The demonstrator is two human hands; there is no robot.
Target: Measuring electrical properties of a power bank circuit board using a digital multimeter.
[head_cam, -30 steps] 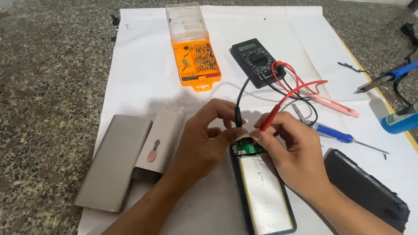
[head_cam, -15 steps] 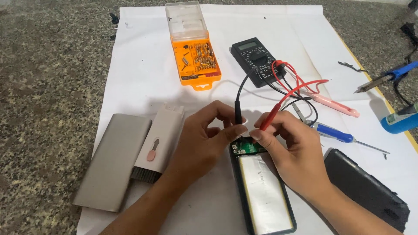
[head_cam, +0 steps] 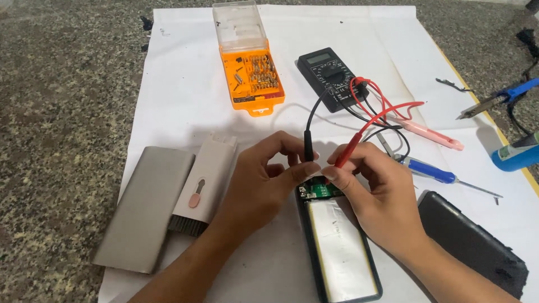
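My left hand [head_cam: 264,179] pinches a black test probe [head_cam: 308,147] upright, its tip down at the green circuit board [head_cam: 317,189] of an opened power bank [head_cam: 339,247]. My right hand [head_cam: 373,193] grips a red test probe [head_cam: 351,150] slanted toward the same board. A flat silver battery cell fills the power bank's black tray below the board. Black and red leads [head_cam: 382,109] run back to a black multimeter [head_cam: 331,73] farther up the white paper sheet [head_cam: 179,95].
An orange screwdriver-bit case [head_cam: 252,76] with its clear lid open lies at the back. A grey metal shell [head_cam: 145,207] and a beige brush tool [head_cam: 205,182] lie left. A black cover [head_cam: 471,244], blue screwdriver [head_cam: 432,171], pink tool [head_cam: 429,134] and soldering iron [head_cam: 499,101] are at the right.
Both hands hold the probes on the board much as before; no clear movement.
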